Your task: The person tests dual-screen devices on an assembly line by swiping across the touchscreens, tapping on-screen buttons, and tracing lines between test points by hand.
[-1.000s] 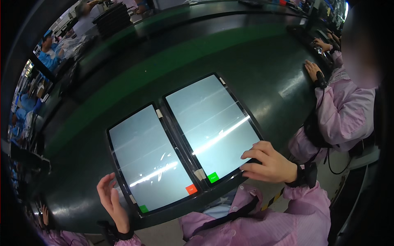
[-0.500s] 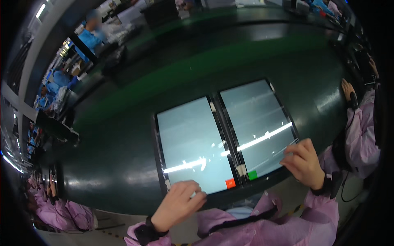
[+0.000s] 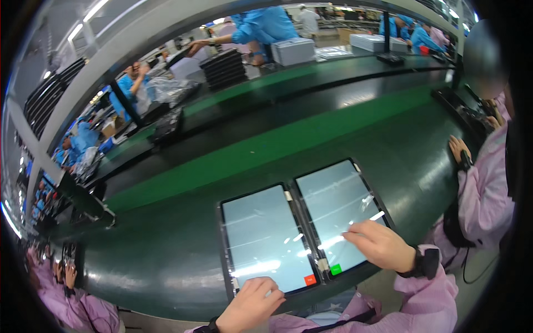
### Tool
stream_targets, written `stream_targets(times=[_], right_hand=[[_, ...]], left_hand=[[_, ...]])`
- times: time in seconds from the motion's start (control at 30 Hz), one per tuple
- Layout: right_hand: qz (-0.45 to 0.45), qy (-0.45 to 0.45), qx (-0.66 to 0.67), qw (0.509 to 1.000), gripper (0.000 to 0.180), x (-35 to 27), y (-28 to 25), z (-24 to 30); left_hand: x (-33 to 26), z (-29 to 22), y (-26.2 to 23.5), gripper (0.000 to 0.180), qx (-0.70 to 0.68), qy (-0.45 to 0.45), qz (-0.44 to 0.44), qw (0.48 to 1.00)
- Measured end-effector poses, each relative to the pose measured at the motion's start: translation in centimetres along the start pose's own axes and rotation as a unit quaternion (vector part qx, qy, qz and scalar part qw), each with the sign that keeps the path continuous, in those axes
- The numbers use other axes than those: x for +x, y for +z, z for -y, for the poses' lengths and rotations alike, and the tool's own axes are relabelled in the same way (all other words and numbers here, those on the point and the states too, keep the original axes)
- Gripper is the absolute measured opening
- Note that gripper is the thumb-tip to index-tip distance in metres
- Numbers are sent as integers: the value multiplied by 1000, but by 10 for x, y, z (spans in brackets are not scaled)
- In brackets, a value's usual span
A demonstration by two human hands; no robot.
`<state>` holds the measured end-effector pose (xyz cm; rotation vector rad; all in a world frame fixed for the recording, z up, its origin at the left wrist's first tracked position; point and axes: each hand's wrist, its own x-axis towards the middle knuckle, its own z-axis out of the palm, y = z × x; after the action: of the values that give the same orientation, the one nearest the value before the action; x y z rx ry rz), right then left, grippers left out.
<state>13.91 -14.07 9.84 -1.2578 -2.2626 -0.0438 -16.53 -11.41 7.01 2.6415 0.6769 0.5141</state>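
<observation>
We'd say midway: L tablet [image 3: 264, 233], R tablet [image 3: 333, 202] lit, what's left unclear; L hand [image 3: 252, 304], R hand [image 3: 383, 247] curled, can't tell grip.

The left tablet [image 3: 264, 233] lies flat, screen up, by the near edge of the worktop [image 3: 150, 266], black-bordered and glowing pale grey-blue, a red square [image 3: 310, 280] in its near right corner. The right tablet [image 3: 333, 205] lies just beside it, equally flat and lit, with a green square [image 3: 335, 270] in its near left corner.
</observation>
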Motion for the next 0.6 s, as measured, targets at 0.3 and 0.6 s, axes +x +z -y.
stream_targets(times=[0.3,0.6], right_hand=[[-18,-104,10,994,23,39,33,11],[4,-64,-4,998,24,24,5,-1]], left_hand=[[6,-10,-5,16,-3,-29,-23,999],[7,-2,-10,14,6,-105,-8,994]])
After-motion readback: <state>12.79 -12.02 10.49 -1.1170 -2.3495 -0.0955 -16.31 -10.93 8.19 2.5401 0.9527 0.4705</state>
